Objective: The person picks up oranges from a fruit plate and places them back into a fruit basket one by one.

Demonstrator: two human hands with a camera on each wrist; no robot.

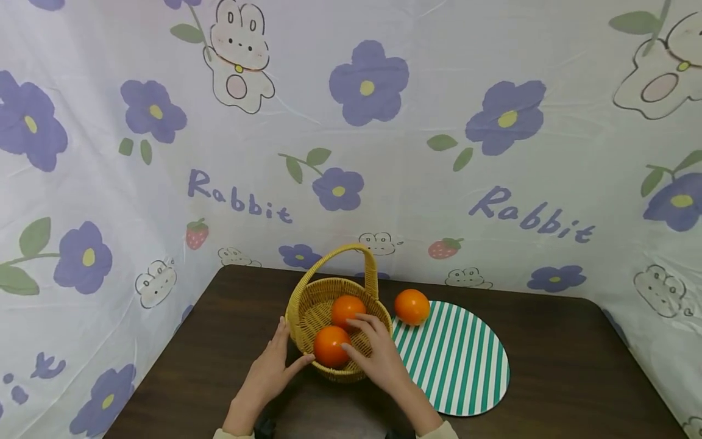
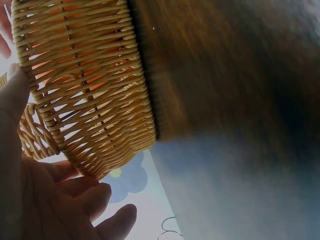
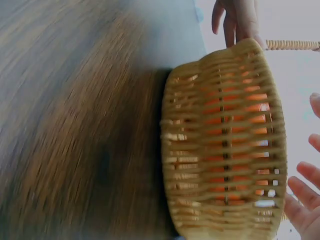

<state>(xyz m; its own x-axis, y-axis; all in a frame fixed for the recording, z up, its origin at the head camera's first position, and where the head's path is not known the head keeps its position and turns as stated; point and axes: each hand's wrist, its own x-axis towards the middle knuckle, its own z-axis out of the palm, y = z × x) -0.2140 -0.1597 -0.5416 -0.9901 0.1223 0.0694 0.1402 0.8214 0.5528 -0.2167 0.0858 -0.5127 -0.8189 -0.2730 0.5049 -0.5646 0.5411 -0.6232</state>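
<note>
A yellow wicker basket (image 1: 307,296) with a tall handle stands on the table. Two oranges lie inside it, a front orange (image 1: 331,346) and a rear orange (image 1: 347,310). My left hand (image 1: 267,369) rests against the basket's left side, thumb at the front rim and fingers extended along the outside; the left wrist view shows these fingers by the woven wall (image 2: 90,90). Over the basket's right rim reaches my right hand (image 1: 381,356), its fingers spread above the oranges. Whether its fingertips touch the fruit, I cannot tell.
A third orange (image 1: 412,306) sits at the upper left edge of a round green-and-white striped placemat (image 1: 457,366), right of the basket. The dark wooden table (image 1: 570,366) meets a white cloth backdrop (image 1: 417,183) printed with flowers and rabbits.
</note>
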